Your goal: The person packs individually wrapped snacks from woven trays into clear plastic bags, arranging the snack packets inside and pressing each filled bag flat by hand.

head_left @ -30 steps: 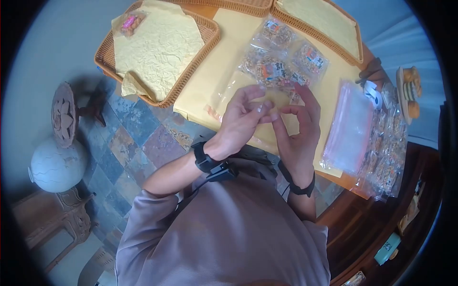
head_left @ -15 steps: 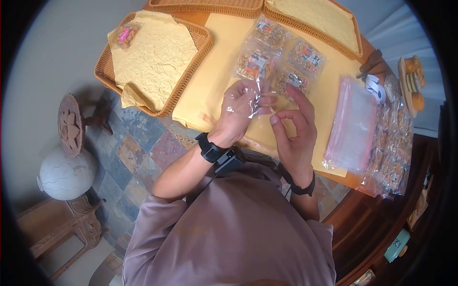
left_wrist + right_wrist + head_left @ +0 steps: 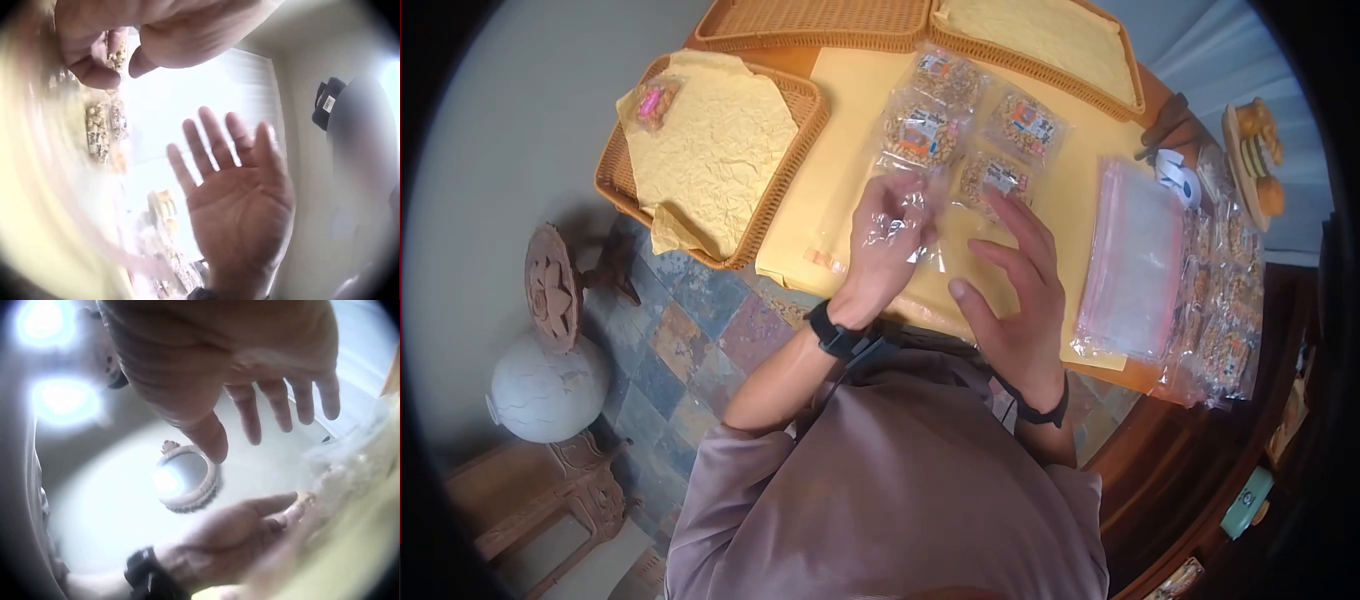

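My left hand has its fingers curled on crumpled clear plastic, in front of the clear packets on yellow paper. In the left wrist view this hand is at the top, its fingertips bent inward. To its right, my right hand is apart from it with fingers spread and nothing held; the right wrist view shows that hand open too. Nut-like pieces and printed labels fill the packets: one lies just beyond the left hand, another beyond the right fingertips.
A paper-lined wicker tray with one small packet stands left. Two more trays line the far edge. On the right lie flat clear bags, a white tape dispenser and a pile of filled packets.
The hands were close together with bent fingers; now my right fingers have spread and drawn away from the left. My left hand has shifted slightly left with the clear plastic.
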Motion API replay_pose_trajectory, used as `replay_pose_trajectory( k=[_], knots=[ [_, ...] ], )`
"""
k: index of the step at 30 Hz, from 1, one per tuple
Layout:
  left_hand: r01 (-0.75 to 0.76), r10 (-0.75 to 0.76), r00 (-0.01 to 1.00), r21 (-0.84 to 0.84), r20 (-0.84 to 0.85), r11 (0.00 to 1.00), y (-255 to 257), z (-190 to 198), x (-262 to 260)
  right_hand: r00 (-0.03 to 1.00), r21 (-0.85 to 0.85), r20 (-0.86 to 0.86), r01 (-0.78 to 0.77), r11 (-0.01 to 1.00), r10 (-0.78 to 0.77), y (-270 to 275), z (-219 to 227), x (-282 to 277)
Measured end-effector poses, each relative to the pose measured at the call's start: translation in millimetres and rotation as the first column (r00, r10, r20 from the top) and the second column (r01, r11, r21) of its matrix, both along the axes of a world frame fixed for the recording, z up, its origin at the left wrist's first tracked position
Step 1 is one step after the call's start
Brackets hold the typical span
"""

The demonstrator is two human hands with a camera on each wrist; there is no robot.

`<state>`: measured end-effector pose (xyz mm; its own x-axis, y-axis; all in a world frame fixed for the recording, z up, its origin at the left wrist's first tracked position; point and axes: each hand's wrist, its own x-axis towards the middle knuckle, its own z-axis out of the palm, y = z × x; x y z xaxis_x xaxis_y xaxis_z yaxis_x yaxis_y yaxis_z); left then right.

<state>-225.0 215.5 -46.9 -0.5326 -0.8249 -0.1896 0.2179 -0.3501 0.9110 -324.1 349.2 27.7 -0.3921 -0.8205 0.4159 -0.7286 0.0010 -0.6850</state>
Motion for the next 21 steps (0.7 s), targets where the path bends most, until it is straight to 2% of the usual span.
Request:
replay_pose_trajectory(
  k=[2, 3, 4, 5, 6, 7, 8, 9, 10, 12, 13, 15, 16, 18, 19, 21],
  knots=[
    [0.116, -0.096, 0.977, -0.098, 0.189, 0.988, 7, 2, 16, 0.987, -0.053, 0.097, -0.125, 0.991, 0.129, 8, 23, -2],
    [0.125, -0.110, 0.980, -0.080, 0.169, 0.989, 11, 0, 21, 0.988, -0.055, 0.096, -0.113, 0.992, 0.118, 13, 31, 2],
    [0.138, -0.123, 0.978, -0.082, 0.167, 0.987, 16, 2, 26, 0.899, -0.279, 0.349, -0.169, 0.945, 0.264, 20, 38, 8],
    [0.134, -0.115, 0.981, -0.117, 0.159, 0.984, 22, 5, 30, 0.729, -0.499, 0.528, -0.149, 0.854, 0.436, 24, 46, 9],
    [0.133, -0.110, 0.983, -0.154, 0.148, 0.979, 27, 8, 34, 0.741, -0.501, 0.522, -0.134, 0.855, 0.422, 26, 57, 6],
    [0.156, -0.133, 0.981, -0.161, 0.144, 0.975, 31, 15, 40, 0.642, -0.575, 0.529, -0.211, 0.791, 0.555, 27, 72, 2],
    [0.223, -0.207, 0.962, -0.074, 0.178, 0.972, 35, 26, 49, 0.526, -0.650, 0.517, -0.271, 0.710, 0.675, 28, 88, -2],
    [0.284, -0.280, 0.937, 0.014, 0.209, 0.959, 36, 37, 58, 0.397, -0.723, 0.487, -0.318, 0.614, 0.778, 28, 103, -6],
    [0.301, -0.295, 0.932, 0.004, 0.212, 0.954, 34, 47, 70, 0.253, -0.790, 0.437, -0.352, 0.502, 0.863, 29, 117, -9],
    [0.570, -0.536, 0.752, 0.030, 0.383, 0.821, 23, 67, 91, -0.067, -0.893, 0.286, -0.380, 0.241, 0.956, 27, 131, -13],
    [0.567, -0.529, 0.756, 0.016, 0.385, 0.823, 17, 76, 97, -0.068, -0.894, 0.275, -0.386, 0.228, 0.959, 23, 132, -8],
    [0.571, -0.546, 0.796, -0.024, 0.261, 0.821, 6, 90, 108, 0.032, -0.937, 0.237, -0.258, 0.237, 0.971, 13, 132, 10],
    [0.555, -0.528, 0.808, -0.040, 0.261, 0.831, -5, 95, 111, 0.016, -0.938, 0.223, -0.270, 0.219, 0.975, 11, 133, 5],
    [0.522, -0.445, 0.815, -0.138, 0.372, 0.841, -31, 103, 115, -0.205, -0.902, 0.276, -0.393, 0.180, 0.939, 14, 136, -5],
    [0.505, -0.412, 0.823, -0.171, 0.391, 0.846, -46, 105, 116, -0.214, -0.903, 0.281, -0.388, 0.182, 0.936, 12, 136, -2],
    [0.471, -0.347, 0.838, -0.237, 0.421, 0.850, -83, 114, 105, -0.193, -0.952, 0.249, -0.227, 0.204, 0.949, 6, 138, 4]
  ],
)
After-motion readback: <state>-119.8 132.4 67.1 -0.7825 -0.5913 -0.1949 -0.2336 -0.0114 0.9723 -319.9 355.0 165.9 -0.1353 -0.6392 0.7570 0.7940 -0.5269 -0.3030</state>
